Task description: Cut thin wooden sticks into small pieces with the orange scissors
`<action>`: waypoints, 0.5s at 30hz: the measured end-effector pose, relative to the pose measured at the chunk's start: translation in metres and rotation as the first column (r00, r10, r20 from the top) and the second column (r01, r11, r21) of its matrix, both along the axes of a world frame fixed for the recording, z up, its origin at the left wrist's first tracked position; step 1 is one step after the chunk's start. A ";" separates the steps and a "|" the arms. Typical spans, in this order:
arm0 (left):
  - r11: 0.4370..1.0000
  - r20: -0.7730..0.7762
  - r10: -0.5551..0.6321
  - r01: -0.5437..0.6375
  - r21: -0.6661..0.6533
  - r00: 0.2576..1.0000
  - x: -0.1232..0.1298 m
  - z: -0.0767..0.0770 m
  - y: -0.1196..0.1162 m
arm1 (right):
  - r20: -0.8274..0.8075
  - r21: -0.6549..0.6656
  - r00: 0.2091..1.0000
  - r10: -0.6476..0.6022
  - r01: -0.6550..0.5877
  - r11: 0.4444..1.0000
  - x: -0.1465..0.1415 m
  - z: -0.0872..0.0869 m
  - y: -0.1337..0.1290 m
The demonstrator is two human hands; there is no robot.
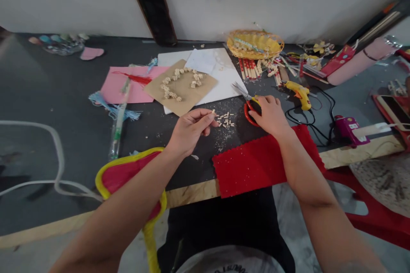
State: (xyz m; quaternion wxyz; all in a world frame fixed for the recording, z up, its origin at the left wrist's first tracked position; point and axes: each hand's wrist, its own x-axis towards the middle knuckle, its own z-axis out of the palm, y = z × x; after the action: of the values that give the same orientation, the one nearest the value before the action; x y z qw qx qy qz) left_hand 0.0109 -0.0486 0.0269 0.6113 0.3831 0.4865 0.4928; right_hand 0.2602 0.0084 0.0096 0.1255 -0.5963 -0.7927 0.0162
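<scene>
Both bare arms reach forward from the lower corners of the view, converging toward the middle, the hands near each other but apart. The left hand (pixel 195 129) is turned inward, its thumb tip and forefinger brought together in a pinch, the other fingers curled beneath. The right hand (pixel 270 114) is back upward, thumb angled inward below the bent fingers, wrist roughly in line with the forearm.

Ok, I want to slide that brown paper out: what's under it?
The brown paper overlaps a pink sheet and a white sheet; anything fully beneath it is covered and can't be seen.
</scene>
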 end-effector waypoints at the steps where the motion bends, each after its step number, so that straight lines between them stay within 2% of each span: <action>1: 1.000 0.004 0.013 -0.013 -0.004 1.000 0.000 0.000 0.001 | 0.010 -0.024 1.000 -0.014 0.014 1.000 0.000 0.000 0.000; 4: 0.999 0.008 0.040 -0.040 -0.014 0.999 -0.001 0.000 0.003 | 0.024 -0.078 0.999 -0.026 0.028 0.997 -0.001 0.003 0.001; 9: 0.999 0.013 0.050 -0.049 -0.021 0.999 -0.001 -0.002 0.003 | -0.058 -0.051 0.993 -0.100 0.097 0.994 0.000 0.003 0.003; 12: 0.998 0.024 0.059 -0.058 -0.016 0.998 -0.001 -0.002 0.003 | -0.295 0.005 0.948 -0.117 0.124 0.992 0.000 0.001 0.006; 15: 0.998 0.042 0.060 -0.060 -0.005 0.997 -0.002 -0.002 0.003 | -0.637 0.081 0.770 0.018 0.044 0.996 -0.006 0.000 0.007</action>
State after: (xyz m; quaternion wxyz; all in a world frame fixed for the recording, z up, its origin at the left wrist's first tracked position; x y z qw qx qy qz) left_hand 0.0094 -0.0456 0.0254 0.6070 0.3569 0.4855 0.5181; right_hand 0.2547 0.0157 0.0098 0.4138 -0.5547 -0.6991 0.1801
